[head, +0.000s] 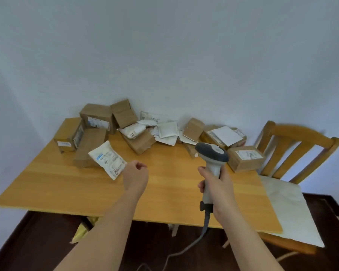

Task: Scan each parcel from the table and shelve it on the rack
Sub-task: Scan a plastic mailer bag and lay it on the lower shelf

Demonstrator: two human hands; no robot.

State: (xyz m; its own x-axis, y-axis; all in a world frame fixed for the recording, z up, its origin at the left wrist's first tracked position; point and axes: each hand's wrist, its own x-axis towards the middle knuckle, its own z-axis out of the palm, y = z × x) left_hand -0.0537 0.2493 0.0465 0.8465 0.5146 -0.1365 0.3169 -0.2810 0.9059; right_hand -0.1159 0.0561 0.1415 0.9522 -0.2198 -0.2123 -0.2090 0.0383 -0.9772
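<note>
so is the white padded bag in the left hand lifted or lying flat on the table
Lifted. The left hand grips the white padded bag by one edge, tilted above the table.

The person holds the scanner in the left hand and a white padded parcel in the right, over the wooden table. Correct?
Hands are swapped. The head view shows the scanner in the right hand and the white padded parcel in the left hand, over the wooden table.

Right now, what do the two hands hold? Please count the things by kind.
White parcel, in the left hand: 1
Scanner, in the right hand: 1
Total: 2
</note>
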